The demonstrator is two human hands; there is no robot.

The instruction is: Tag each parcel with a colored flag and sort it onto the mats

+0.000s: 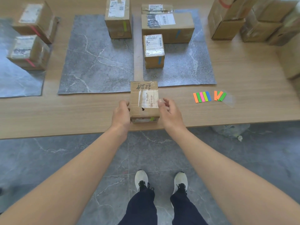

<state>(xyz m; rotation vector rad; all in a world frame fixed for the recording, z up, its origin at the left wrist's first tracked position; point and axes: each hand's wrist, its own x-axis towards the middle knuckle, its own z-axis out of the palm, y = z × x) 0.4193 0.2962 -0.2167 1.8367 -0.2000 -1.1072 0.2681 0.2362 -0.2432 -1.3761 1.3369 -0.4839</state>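
While near parcel (pixel 144 101), flag strips (pixel 202 96); mats (pixel 97 62) beyond.

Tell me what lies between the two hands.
A cardboard parcel with a green flag on its near face; the head view shows it between the left hand and right hand.

1. The handwritten parcel (pixel 144 101) stands near the front edge of the wooden table (pixel 65 114), with a green flag (pixel 152 118) on its near face.
2. The left hand (pixel 121 113) grips its left side with curled fingers. The right hand (pixel 170 112) is at its right side, fingers loosely curled.
3. Loose flag strips (pixel 202 96) lie to its right.
4. Beyond it, the middle mat (pixel 90 62) holds a green-flagged box (pixel 118 18), and the right mat (pixel 194 65) holds two blue-flagged boxes (pixel 154 51).
5. Far to its left, the left mat (pixel 16 82) holds two red-flagged boxes (pixel 29 52).
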